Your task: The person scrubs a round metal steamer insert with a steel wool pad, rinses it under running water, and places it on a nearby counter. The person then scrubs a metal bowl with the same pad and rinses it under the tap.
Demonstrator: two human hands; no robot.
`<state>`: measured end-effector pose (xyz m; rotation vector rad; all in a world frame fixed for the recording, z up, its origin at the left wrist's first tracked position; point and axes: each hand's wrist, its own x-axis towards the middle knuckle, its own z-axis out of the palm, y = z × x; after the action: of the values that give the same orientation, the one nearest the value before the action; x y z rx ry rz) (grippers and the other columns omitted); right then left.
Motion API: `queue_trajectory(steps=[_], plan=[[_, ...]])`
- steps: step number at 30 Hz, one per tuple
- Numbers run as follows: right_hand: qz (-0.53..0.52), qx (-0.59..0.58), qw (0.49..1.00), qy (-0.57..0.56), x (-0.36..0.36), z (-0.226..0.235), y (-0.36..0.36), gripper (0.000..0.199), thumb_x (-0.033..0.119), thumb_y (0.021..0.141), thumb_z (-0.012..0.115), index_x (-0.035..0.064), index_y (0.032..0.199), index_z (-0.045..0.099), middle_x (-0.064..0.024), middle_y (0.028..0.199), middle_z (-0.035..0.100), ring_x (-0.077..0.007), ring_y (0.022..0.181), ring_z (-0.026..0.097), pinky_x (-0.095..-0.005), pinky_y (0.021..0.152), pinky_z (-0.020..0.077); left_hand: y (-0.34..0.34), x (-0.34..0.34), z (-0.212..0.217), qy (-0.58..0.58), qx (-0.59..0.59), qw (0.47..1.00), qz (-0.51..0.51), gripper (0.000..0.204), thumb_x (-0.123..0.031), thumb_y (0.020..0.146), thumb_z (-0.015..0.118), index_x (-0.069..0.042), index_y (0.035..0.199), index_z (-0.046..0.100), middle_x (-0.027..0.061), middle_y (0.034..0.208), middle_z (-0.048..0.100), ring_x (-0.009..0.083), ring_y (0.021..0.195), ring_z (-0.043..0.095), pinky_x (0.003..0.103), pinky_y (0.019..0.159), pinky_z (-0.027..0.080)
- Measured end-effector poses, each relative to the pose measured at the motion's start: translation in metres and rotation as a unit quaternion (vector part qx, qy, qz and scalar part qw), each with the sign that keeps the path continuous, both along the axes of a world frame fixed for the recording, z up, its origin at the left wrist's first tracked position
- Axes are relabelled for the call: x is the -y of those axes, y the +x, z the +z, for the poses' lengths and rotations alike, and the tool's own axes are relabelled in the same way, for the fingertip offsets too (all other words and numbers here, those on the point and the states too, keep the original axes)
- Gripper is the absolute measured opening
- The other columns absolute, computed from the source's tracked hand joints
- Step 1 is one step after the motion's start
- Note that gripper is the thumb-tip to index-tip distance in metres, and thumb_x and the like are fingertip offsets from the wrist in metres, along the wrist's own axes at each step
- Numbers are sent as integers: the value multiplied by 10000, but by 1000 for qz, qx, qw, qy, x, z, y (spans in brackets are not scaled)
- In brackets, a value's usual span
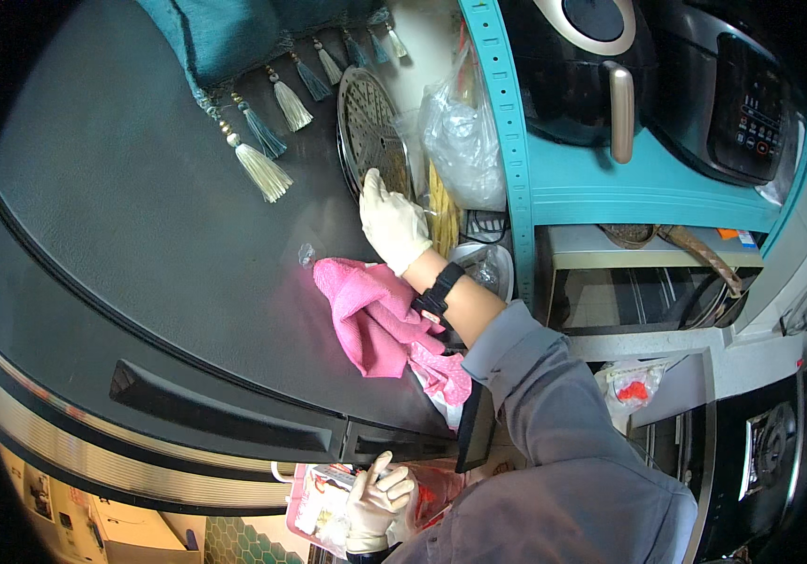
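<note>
Dark, finely textured appliance top [140, 216], matte, with fringed teal cloth and cream tassels [262, 169] at the far edge. Left hand [375, 503], white-gloved, low in view, fingers loosely curled against a clear plastic packet [323, 503]. Crumpled pink microfibre cloth [375, 320] lies on the top under the right forearm. Right hand [392, 224], white-gloved, fingers pressed together, flat against a round perforated metal tray [366, 127] standing on edge. Teal metal shelf [610, 183] rightward.
</note>
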<state>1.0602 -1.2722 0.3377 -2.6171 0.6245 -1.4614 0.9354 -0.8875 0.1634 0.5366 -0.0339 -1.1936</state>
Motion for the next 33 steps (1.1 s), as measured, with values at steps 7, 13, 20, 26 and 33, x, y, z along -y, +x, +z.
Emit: queue_trajectory(steps=[7,13,20,26,33], plan=[[-53,46,995,-75,6,-11,13,435,290,942,474,-64,1192,513,-145,912,705,-253,556,656,-384,470,540,4,10,2,-1,7,1000,-13,552,-431,928,542,-145,1391,450,-11,855,333,153,780,325,246,663,310],[58,-19,998,19,-2,-24,-6,520,323,958,445,-54,1314,402,-216,1233,591,-306,811,677,-422,651,549,11,12,-12,36,23,999,-20,576,-438,928,539,-149,1413,424,27,951,429,174,812,374,285,684,343],[92,-39,963,249,11,-44,-114,452,314,969,460,54,1339,445,-247,1113,594,-357,920,642,-471,714,505,21,33,-21,100,46,990,-89,615,-471,947,454,-152,1460,340,189,1201,582,298,960,538,383,797,412],[71,51,962,259,-10,-122,-249,421,351,954,513,42,1238,531,-240,840,652,-411,793,644,-470,687,501,14,84,-19,92,72,973,-200,603,-461,939,447,-106,1422,387,144,1059,571,228,795,467,324,694,386],[-114,-25,862,493,-109,-203,-471,511,438,985,435,57,1316,512,-219,1067,657,-373,996,634,-396,863,497,-51,151,-18,17,-21,924,-381,566,-415,978,375,-102,1448,352,211,1095,529,254,817,481,301,636,416]])
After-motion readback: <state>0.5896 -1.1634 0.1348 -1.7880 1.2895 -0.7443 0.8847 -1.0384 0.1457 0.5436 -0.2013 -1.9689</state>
